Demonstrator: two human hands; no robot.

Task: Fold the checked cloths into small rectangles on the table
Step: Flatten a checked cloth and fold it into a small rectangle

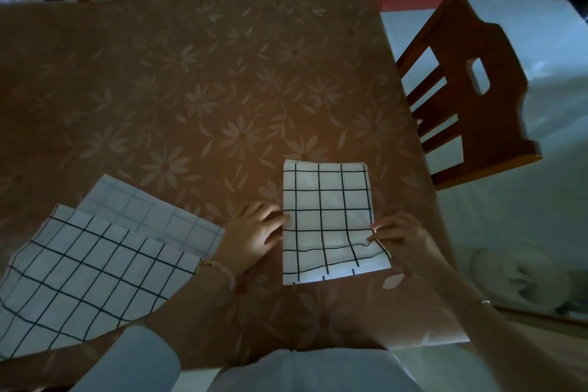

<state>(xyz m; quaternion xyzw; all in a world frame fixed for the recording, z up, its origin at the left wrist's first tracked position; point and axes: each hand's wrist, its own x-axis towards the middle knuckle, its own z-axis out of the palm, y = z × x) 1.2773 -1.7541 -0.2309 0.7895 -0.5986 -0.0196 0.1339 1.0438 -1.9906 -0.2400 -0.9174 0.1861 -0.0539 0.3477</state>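
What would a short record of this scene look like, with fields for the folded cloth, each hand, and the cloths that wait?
folded cloth: flat rectangle on the table, near its right edge
left hand: fingertips touch the cloth's left edge
right hand: pinches the cloth's right edge
unfolded cloths: overlapping, spread at the left

Noted folded checked cloth flat on floral tabletop, near side. Left grip straight-fingered against its left edge, right grip pinching its right edge. Logged unfolded checked cloth overlapping paler cloth at left, wooden chair at right
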